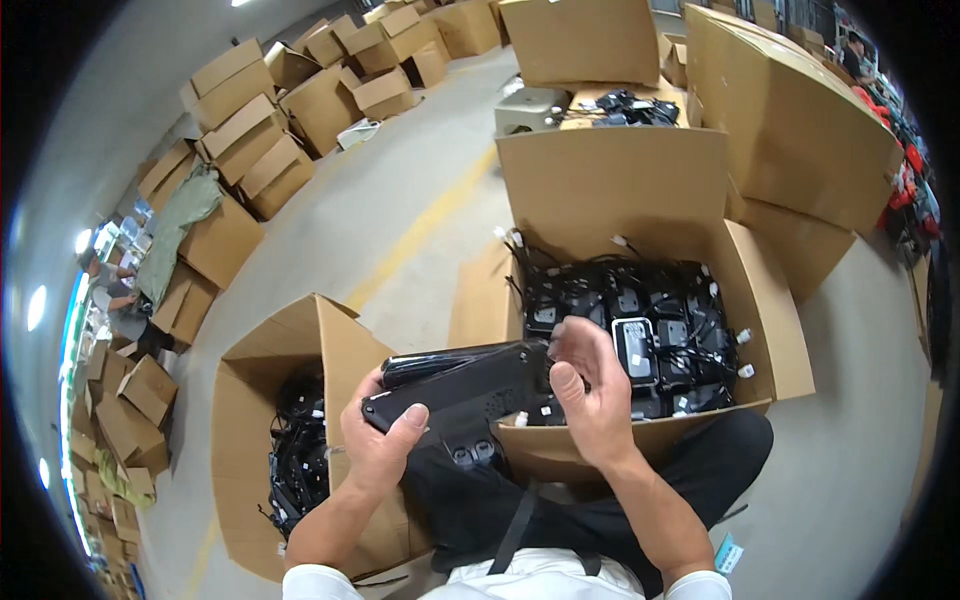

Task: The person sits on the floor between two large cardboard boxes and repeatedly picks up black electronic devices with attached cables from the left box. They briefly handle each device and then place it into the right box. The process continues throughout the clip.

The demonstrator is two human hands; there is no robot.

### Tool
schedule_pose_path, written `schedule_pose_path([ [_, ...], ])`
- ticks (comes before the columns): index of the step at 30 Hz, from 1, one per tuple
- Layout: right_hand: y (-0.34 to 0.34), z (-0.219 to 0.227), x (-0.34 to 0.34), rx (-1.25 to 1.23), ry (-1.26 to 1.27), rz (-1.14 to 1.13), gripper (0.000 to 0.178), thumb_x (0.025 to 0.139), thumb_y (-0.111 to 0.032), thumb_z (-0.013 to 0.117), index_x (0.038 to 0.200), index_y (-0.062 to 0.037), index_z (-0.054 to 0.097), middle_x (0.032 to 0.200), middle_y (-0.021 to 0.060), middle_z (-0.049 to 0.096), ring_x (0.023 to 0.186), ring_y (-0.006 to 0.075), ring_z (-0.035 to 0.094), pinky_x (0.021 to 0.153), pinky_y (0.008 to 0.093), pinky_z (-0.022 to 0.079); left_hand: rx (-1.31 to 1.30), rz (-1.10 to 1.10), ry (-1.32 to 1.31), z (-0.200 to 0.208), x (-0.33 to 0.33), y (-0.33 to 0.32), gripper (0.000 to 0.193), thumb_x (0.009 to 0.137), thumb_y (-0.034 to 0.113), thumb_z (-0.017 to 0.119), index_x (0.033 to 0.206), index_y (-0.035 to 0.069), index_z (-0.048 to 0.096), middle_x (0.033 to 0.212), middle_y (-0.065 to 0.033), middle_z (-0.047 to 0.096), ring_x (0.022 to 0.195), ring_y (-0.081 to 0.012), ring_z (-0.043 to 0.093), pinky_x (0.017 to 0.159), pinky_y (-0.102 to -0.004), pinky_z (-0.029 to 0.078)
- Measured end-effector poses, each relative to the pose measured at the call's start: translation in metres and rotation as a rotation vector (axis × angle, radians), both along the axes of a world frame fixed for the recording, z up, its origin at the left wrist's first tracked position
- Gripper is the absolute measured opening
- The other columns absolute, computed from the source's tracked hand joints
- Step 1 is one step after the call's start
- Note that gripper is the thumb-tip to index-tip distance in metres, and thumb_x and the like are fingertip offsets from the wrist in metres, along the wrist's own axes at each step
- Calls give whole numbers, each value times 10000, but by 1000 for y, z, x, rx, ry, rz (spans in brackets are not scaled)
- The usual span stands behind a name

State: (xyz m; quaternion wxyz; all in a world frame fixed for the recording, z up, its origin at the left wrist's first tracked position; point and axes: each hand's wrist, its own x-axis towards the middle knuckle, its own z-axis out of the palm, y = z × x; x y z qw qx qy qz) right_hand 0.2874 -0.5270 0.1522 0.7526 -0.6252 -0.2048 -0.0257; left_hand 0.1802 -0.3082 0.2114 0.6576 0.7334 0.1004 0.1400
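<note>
In front of my lap, my left hand (378, 440) grips the left end of a flat black plastic device (465, 392) with a round pattern of small holes on its face. A glossy dark edge (440, 364) shows behind it; I cannot tell if this is a second piece. Beside the device's right end is my right hand (597, 400), fingers curved and thumb apart, with nothing visible in it. Just beyond, an open carton (615, 185) holds several black devices (676, 368) with cables and white plugs.
To my left stands another open carton (350, 365) with black cabled parts (297, 450) inside. Large cartons (790, 130) rise at the far right. Black cables (622, 107) lie on a surface at the back. Boxes pile up at left, where a person (120, 300) is.
</note>
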Motion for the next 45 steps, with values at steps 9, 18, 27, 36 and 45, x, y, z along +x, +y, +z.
schedule_pose_path([
  [9, -10, -66, -28, 280, 586, -39, 344, 1012, -346, 580, 1128, -23, 596, 898, -20, 547, 841, 58, 479, 768, 229, 414, 339, 5, -171, -72, 33, -48, 845, 903, 646, 675, 1350, -51, 511, 1136, -111, 630, 1029, -186, 617, 932, -321, 487],
  [18, -40, -78, -27, 149, 469, 34, 574, 909, -364, 777, 1247, 18, 514, 993, 70, 626, 953, 118, 581, 851, 283, 499, 98, -175, 263, -72, 39, -52, 668, 766, 347, 902, 1216, -42, 597, 1089, -108, 695, 991, -166, 655, 893, -308, 532],
  [27, -51, -77, -32, 13, 479, 181, 665, 828, -305, 882, 1258, 13, 485, 1088, 95, 654, 1005, 138, 620, 887, 292, 523, -136, -101, 304, -101, 29, -57, 695, 745, 367, 914, 1209, -37, 590, 1050, -96, 687, 961, -163, 655, 893, -313, 530],
  [36, -26, -89, -53, -440, -651, -402, 512, 807, -236, 834, 1208, -54, 573, 1182, 164, 683, 1075, 312, 672, 880, 437, 517, -382, -43, 331, -106, 25, -69, 700, 851, 349, 830, 1339, -39, 513, 1204, -124, 630, 1109, -173, 621, 960, -314, 504],
  [45, -66, -49, -52, -525, -468, -125, 465, 751, -116, 845, 1151, 37, 664, 1155, 206, 697, 1035, 326, 694, 900, 403, 558, -168, -284, 381, -110, 5, -61, 704, 887, 177, 804, 1455, -77, 475, 1191, -126, 674, 1028, -118, 629, 894, -275, 532],
])
